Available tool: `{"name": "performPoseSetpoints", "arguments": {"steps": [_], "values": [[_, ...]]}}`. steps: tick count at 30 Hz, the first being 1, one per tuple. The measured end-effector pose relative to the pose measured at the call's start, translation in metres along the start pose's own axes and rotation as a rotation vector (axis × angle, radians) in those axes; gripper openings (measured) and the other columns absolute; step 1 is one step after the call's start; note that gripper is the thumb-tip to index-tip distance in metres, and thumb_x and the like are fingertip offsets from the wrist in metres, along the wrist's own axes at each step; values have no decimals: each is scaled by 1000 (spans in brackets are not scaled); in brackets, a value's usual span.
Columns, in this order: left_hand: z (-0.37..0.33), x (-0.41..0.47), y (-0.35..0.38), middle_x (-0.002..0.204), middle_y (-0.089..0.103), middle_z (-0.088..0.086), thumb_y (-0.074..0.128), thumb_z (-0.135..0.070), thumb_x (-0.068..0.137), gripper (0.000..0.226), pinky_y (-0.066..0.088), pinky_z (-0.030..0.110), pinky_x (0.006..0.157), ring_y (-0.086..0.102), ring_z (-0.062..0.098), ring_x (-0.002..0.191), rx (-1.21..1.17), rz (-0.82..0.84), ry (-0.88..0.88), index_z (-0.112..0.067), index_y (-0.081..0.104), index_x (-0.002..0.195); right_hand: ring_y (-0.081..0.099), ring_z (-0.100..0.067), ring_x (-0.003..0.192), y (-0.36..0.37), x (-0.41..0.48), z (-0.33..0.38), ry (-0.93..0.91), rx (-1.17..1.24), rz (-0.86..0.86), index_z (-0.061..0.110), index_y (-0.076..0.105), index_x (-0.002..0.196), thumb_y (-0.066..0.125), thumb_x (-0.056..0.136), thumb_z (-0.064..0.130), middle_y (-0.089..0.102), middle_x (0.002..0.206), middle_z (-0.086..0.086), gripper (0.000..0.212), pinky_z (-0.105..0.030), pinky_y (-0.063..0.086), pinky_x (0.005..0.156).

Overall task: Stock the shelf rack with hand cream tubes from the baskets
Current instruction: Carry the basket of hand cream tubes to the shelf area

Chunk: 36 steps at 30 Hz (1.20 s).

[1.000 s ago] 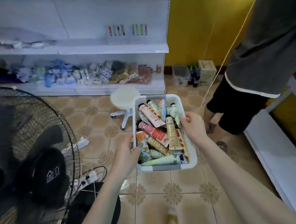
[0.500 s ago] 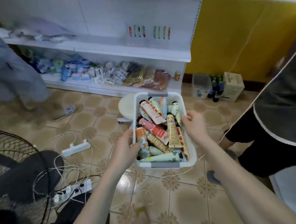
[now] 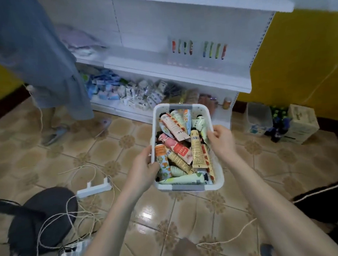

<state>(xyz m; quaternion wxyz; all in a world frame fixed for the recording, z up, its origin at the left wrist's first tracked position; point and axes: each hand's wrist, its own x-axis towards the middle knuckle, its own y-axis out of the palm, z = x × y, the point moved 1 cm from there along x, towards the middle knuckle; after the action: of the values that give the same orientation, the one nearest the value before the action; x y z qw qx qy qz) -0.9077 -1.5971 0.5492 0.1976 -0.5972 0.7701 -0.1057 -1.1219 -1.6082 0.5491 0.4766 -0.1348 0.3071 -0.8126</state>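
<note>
In white plastic basket (image 3: 217,176), glossy tubes (image 3: 196,152)

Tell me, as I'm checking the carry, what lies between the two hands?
The white basket of hand cream tubes, seen in the head view: left hand and right hand grip its opposite long rims.

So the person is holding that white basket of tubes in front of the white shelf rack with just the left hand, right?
Not quite: both hands hold it. The head view shows the left hand gripping the left rim of the white basket and the right hand gripping its right rim. The rest stands: it is full of tubes and held in front of the white shelf rack.
</note>
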Motion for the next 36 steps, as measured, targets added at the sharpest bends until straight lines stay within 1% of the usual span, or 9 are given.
{"name": "performPoseSetpoints", "arguments": {"steps": [4, 12, 17, 19, 24, 27, 32, 34, 36], "values": [[-7, 58, -12, 93, 62, -6, 45, 8, 85, 43, 53, 23, 65, 61, 5, 83, -23, -4, -7, -22, 51, 115, 59, -23, 83, 20, 59, 22, -18, 9, 11, 10, 61, 95, 46, 95, 17, 64, 93, -7, 16, -39, 50, 73], [-19, 191, -34, 106, 66, 2, 47, 5, 81, 49, 53, 43, 81, 62, 19, 96, 52, -68, -7, -18, 54, 124, 56, -19, 79, 64, 185, 67, -94, 53, 51, 3, 62, 100, 46, 95, 11, 62, 90, -7, 19, -33, 46, 69], [-30, 267, -51, 106, 67, 3, 48, -1, 79, 49, 54, 46, 80, 63, 22, 95, 60, -100, -25, -19, 54, 124, 56, -19, 78, 90, 261, 97, -99, 39, 71, 2, 62, 102, 46, 95, 12, 63, 93, -10, 20, -31, 44, 64], [-35, 293, -59, 107, 66, 1, 48, -1, 81, 48, 54, 44, 82, 62, 20, 96, 62, -115, -36, -19, 54, 125, 55, -19, 79, 99, 286, 111, -100, 10, 84, 2, 61, 104, 45, 95, 13, 61, 92, -8, 21, -28, 43, 60], [-34, 352, -81, 108, 62, 0, 48, 4, 84, 45, 52, 35, 80, 60, 17, 98, 57, -101, -60, -14, 53, 125, 61, -27, 92, 129, 336, 134, -62, 3, 90, 2, 61, 105, 45, 96, 15, 65, 101, -13, 23, -41, 50, 78], [-29, 389, -98, 108, 60, 0, 47, 6, 82, 45, 48, 24, 75, 58, 17, 97, 82, -72, -31, -12, 55, 122, 59, -24, 89, 149, 360, 148, -52, -7, 71, 1, 61, 107, 45, 96, 13, 64, 102, -12, 24, -31, 44, 69], [-19, 455, -133, 109, 64, 3, 47, 6, 83, 45, 50, 31, 77, 60, 19, 97, 100, 44, 9, -12, 54, 123, 50, -15, 76, 183, 392, 168, 5, -42, -19, -1, 61, 107, 44, 96, 13, 62, 97, -10, 25, -15, 31, 49], [-17, 479, -147, 107, 64, 3, 47, 6, 84, 43, 51, 32, 74, 60, 19, 94, 117, 104, 25, -13, 54, 122, 51, -17, 77, 195, 399, 175, 24, -48, -69, -2, 62, 105, 44, 95, 12, 62, 95, -10, 24, -18, 29, 48], [-15, 498, -158, 102, 63, 1, 46, 5, 86, 40, 47, 19, 64, 59, 15, 89, 140, 165, 43, -13, 54, 121, 52, -19, 77, 204, 405, 181, 51, -36, -111, -2, 62, 103, 45, 95, 11, 61, 92, -10, 23, -22, 28, 48]]}}
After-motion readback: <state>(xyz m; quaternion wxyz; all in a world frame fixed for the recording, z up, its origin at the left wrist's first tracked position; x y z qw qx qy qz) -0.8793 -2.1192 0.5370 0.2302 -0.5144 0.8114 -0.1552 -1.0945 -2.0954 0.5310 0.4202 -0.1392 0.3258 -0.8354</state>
